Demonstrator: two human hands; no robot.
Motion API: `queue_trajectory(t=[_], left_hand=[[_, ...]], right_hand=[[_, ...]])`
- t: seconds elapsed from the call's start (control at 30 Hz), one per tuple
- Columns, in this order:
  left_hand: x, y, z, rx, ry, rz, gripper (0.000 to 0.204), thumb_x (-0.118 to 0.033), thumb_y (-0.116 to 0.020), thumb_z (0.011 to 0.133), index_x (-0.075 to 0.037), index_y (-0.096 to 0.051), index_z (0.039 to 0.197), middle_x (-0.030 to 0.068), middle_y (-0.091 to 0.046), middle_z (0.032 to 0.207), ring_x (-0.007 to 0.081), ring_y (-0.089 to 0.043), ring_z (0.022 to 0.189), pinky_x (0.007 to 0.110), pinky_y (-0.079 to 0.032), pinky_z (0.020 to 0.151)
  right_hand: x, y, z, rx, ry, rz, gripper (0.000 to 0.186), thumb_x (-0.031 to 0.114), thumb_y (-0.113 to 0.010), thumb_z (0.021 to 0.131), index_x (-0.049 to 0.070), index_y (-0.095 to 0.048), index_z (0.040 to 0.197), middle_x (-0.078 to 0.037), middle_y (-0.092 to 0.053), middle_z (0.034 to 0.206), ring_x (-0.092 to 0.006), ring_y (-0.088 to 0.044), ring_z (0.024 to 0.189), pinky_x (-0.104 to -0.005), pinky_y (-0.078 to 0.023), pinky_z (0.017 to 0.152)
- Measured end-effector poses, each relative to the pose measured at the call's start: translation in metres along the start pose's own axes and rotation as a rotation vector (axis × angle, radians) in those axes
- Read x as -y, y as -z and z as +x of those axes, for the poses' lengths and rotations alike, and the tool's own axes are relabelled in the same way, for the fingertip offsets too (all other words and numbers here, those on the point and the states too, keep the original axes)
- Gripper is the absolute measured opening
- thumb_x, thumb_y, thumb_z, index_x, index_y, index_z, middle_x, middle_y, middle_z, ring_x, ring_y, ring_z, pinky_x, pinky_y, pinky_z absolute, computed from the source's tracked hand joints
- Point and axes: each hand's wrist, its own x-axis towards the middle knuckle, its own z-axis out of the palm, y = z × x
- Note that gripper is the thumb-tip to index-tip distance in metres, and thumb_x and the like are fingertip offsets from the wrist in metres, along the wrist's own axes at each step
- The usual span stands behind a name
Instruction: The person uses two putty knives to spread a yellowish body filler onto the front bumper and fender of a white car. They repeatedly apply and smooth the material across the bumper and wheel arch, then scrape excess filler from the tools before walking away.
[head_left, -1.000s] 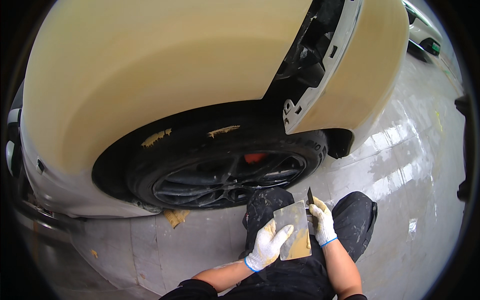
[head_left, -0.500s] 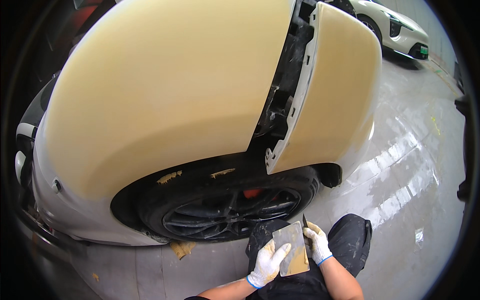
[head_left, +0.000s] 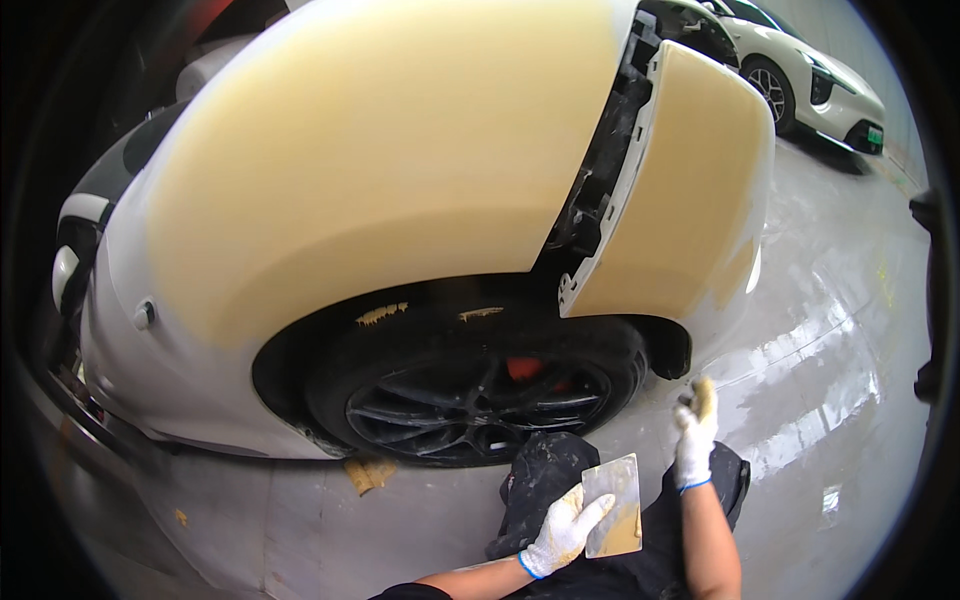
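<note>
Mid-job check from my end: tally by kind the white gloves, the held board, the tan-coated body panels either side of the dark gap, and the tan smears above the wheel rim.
White gloves: 2
Held board: 1
Tan-coated body panels: 2
Tan smears: 2
Total: 7

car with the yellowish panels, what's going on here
A person is low beside the car, near its dark wheel. Their white-gloved left hand holds a flat board smeared with tan paste. The right hand, also gloved, is out to the right, apart from the board; anything in it can't be made out. Yellowish-tan coating covers much of the bodywork.
</note>
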Motion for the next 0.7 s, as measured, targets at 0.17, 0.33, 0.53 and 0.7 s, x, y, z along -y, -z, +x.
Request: queue_trajectory(t=[0.17,0.33,0.53,0.7], left_hand=[[0.011,-0.005,-0.004,0.035,0.043,0.110,0.032,-0.013,-0.063,0.109,0.003,-0.063,0.137,0.0041,-0.071,0.128,0.0081,-0.063,0.114,0.027,-0.050,0.102],[0.015,0.009,0.020,0.228,0.222,-0.089,0.031,-0.019,-0.055,0.113,0.000,-0.058,0.137,0.0089,-0.073,0.118,0.0172,-0.071,0.102,0.033,-0.057,0.095],[0.020,0.013,0.062,0.276,0.503,-0.364,0.029,-0.030,-0.056,0.113,-0.004,-0.063,0.125,0.0088,-0.074,0.105,0.0189,-0.073,0.085,0.033,-0.061,0.075],[-0.027,-0.053,0.084,0.385,0.491,-0.227,0.036,-0.030,-0.063,0.110,-0.004,-0.060,0.134,0.0082,-0.073,0.109,0.0179,-0.072,0.089,0.032,-0.059,0.078]], right_hand=[[-0.007,0.053,0.065,-0.253,-0.019,0.027,0.062,0.011,-0.065,0.096,0.006,-0.048,0.156,-0.010,-0.056,0.138,-0.0192,-0.060,0.109,-0.0347,-0.054,0.091],[-0.034,0.086,0.060,-0.310,-0.388,0.451,0.015,0.019,-0.066,0.096,0.015,-0.054,0.104,0.002,-0.052,0.083,-0.0144,-0.050,0.068,-0.0320,-0.044,0.061],[-0.011,0.063,0.030,-0.229,-0.317,0.490,0.042,0.016,-0.068,0.098,0.009,-0.057,0.138,0.000,-0.063,0.098,-0.0162,-0.062,0.082,-0.0328,-0.054,0.072],[0.012,0.021,0.017,-0.277,-0.365,0.604,0.061,0.023,-0.075,0.100,0.005,-0.049,0.152,-0.004,-0.065,0.118,-0.0190,-0.066,0.100,-0.0368,-0.058,0.087]])
